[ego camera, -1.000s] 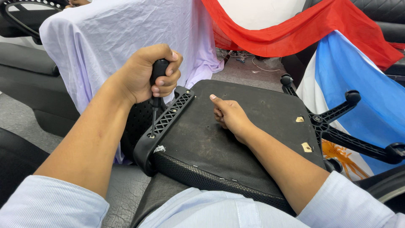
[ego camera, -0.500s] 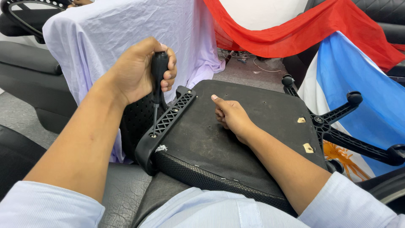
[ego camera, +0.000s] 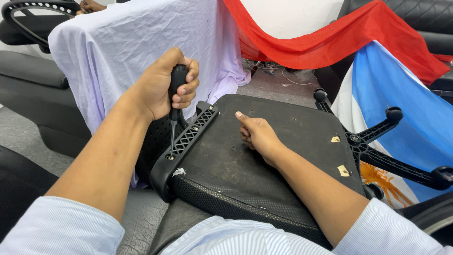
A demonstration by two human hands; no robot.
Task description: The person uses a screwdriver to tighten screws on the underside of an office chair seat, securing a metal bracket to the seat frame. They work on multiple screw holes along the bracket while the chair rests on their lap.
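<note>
L hand (ego camera: pixel 163 87) fists the screwdriver (ego camera: pixel 176 99) upright on the armrest bracket (ego camera: pixel 181 144). R hand (ego camera: pixel 257 134), at 3 o'clock, rests loose on the seat underside (ego camera: pixel 283 146), holding 0. Best keep shaft plumb, press down w/ steady force.

Screwdriver (ego camera: pixel 176 85): matt black handle, rubbery-looking, with a slim dark metal shaft. Chair seat underside (ego camera: pixel 264 160): dull black fabric-covered board, dusty and scuffed, edged in coarse woven mesh. Armrest bracket (ego camera: pixel 186 141): hard black plastic, lattice-moulded, slight sheen. Wheel base (ego camera: pixel 377 141): black plastic, semi-gloss. Draped sheet (ego camera: pixel 127 42): pale lilac cloth, creased. Red drape (ego camera: pixel 330 42): smooth cloth.
</note>
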